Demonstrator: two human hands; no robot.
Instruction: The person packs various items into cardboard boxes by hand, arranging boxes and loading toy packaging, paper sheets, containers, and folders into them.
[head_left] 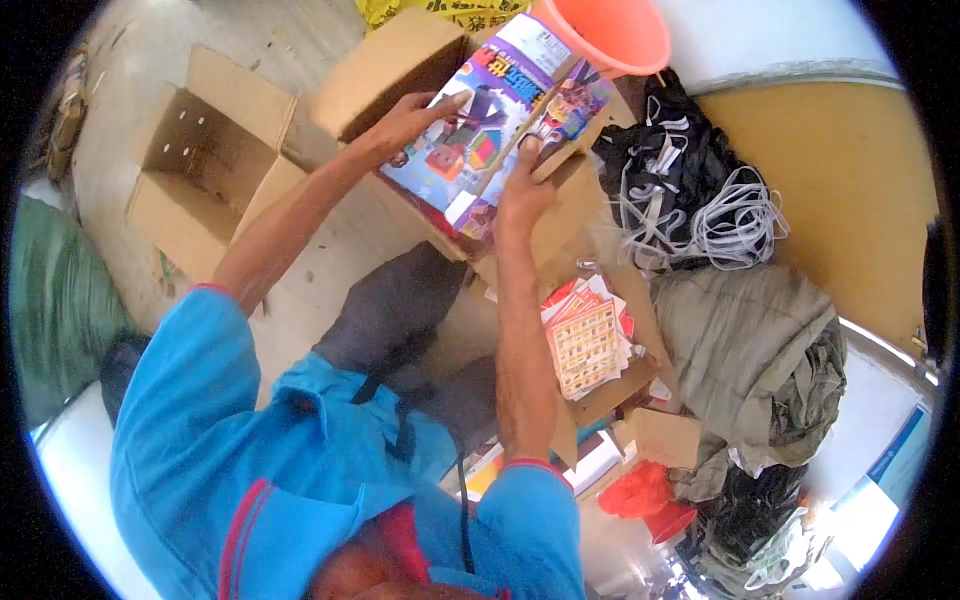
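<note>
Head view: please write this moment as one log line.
left hand: holds printed package | right hand: holds it too | nearby: open carton, printed cards, white cord

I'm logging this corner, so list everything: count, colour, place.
Printed box: one, blue and purple, in both hands
Cartons: several, brown, left and centre
Tub: one, pink, top
Yellow plastic: one, yellow, top edge
Fabric heap: one, black, right of printed box
Cord: one coil, white, by fabric heap
Cards: uncountable stack, red and cream, near centre
Cloth: one, olive, right
Board: one, tan, upper right
Bundle: one, green, left edge
Red plastic: count unclear, red, lower right
Left hand, right hand: one each, gripping printed box
Shirt: one, blue, bottom
Trousers: one pair, dark, centre
</note>
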